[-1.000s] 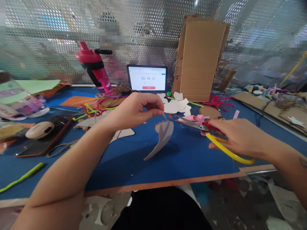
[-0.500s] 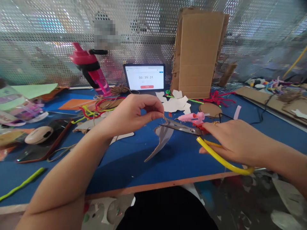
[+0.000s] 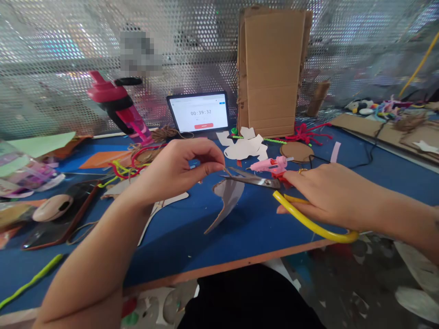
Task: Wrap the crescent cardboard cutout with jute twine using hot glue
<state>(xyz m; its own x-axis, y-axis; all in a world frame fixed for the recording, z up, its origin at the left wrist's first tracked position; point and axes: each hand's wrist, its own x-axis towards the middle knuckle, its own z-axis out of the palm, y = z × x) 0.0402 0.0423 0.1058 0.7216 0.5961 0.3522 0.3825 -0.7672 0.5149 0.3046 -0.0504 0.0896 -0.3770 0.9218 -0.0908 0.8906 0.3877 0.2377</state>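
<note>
My right hand (image 3: 329,194) is closed round the yellow handles of a pair of scissors (image 3: 264,182), whose blades point left and stand slightly apart. Between the thumb and fingers of my left hand (image 3: 192,167) is a thin brown strand (image 3: 226,171), which runs down to the blade tips. Just below the blades is a curved grey-white cardboard piece (image 3: 230,201); whether the strand is joined to it I cannot tell. Behind the scissors lies a pink glue gun (image 3: 269,164).
A tablet (image 3: 199,112) showing a timer, a tall cardboard box (image 3: 270,73) and a pink bottle (image 3: 120,105) stand at the back. White paper cut-outs (image 3: 245,147) lie before the box. A phone (image 3: 65,217) with a mouse (image 3: 53,208) on it is at left.
The view has shifted, so most things sit further left. The scissor blades look more apart, and more of the white piece beside my left forearm shows.
</note>
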